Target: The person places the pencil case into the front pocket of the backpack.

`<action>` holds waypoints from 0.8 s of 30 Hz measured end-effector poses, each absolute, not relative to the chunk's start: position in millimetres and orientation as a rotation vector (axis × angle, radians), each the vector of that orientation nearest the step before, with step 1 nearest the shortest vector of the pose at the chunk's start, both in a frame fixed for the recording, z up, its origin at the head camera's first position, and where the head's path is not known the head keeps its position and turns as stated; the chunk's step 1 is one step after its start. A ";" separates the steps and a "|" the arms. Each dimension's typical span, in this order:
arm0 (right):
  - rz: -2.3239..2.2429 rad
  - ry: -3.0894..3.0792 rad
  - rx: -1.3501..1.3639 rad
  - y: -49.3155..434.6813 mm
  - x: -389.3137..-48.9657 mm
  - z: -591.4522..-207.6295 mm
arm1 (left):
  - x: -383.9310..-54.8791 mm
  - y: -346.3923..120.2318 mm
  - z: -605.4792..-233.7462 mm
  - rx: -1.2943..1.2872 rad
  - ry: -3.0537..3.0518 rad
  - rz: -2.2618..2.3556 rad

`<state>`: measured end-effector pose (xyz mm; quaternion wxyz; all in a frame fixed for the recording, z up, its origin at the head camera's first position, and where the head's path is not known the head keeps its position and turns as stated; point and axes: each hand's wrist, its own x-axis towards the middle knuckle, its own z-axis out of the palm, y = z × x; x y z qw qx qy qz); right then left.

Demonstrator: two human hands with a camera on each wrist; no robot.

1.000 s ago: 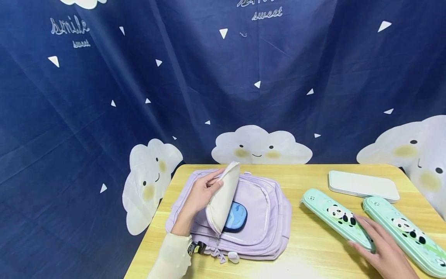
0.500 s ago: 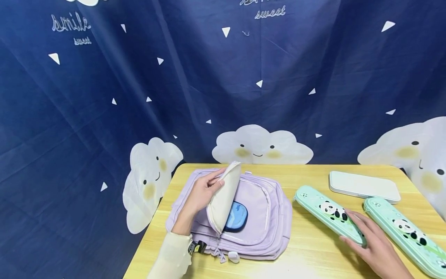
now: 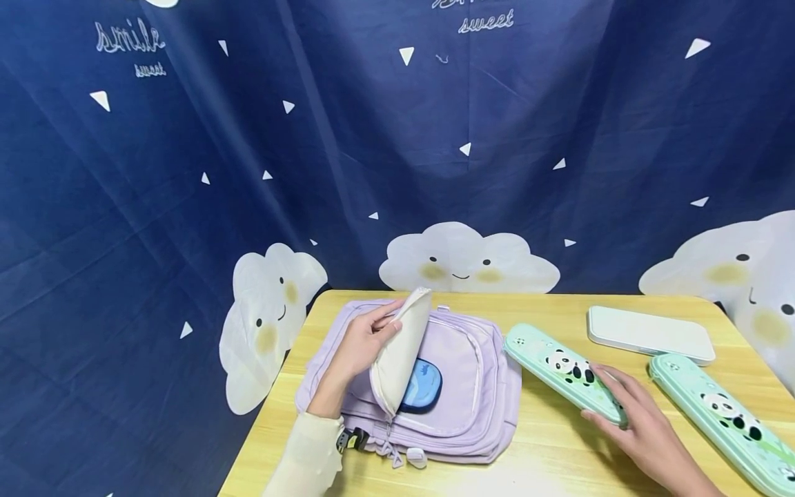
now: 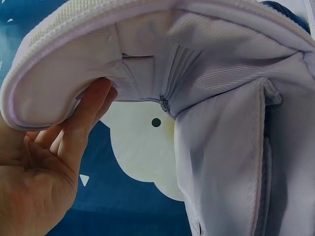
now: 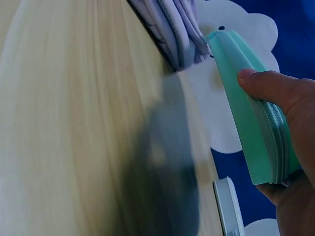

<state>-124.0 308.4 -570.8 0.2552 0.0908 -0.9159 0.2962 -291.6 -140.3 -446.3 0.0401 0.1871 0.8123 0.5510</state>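
Observation:
A lavender backpack [image 3: 459, 338] lies on the wooden table. My left hand [image 3: 360, 345] grips the edge of its pale front flap [image 3: 404, 352], holding it raised; fingers curl over the fabric rim in the left wrist view. That view looks into the pocket's lining [image 4: 221, 147], where a zipper and an inner sleeve show. My right hand [image 3: 640, 428] holds a mint-green pencil case [image 3: 553, 366] with panda pictures by its near end. Held above the table, the case has its far tip right at the backpack's right side. In the right wrist view, my thumb presses its zippered side [image 5: 266, 113].
A second panda pencil case [image 3: 723, 414] lies at the right. Behind it is a white flat box [image 3: 649, 333]. On the backpack's front sits a small blue case [image 3: 424, 386], partly behind the flap. A navy curtain [image 3: 373, 138] with clouds hangs beyond the table [image 3: 546, 469].
My right hand has carried the pencil case leftward, its tip now reaching the backpack's side. My left hand keeps the flap raised in the same place.

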 end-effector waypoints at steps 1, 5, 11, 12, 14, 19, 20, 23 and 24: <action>0.800 -2.488 0.248 306.9 -125.2 -569.6 | -291.7 -140.3 -446.2 0.574 2.489 1.687; 0.792 -2.487 0.270 300.7 -130.5 -565.3 | -292.0 -140.5 -445.8 0.568 2.485 1.691; 0.792 -2.480 0.328 291.5 -139.2 -561.9 | -292.4 -140.2 -444.6 0.583 2.487 1.691; 0.795 -2.482 0.335 289.9 -140.8 -561.4 | -292.5 -140.3 -444.4 0.583 2.487 1.690; 0.798 -2.490 0.345 286.6 -144.0 -560.7 | -292.5 -140.4 -444.1 0.577 2.486 1.687; 0.794 -2.517 0.362 277.1 -151.6 -560.4 | -293.2 -140.6 -445.1 0.584 2.493 1.669; 0.790 -2.521 0.363 275.3 -153.0 -560.6 | -293.3 -140.6 -445.4 0.587 2.494 1.665; 0.791 -2.522 0.381 271.5 -157.9 -562.1 | -293.4 -140.5 -446.2 0.590 2.493 1.659; 0.793 -2.521 0.387 270.2 -159.2 -562.4 | -293.3 -140.4 -446.3 0.591 2.488 1.662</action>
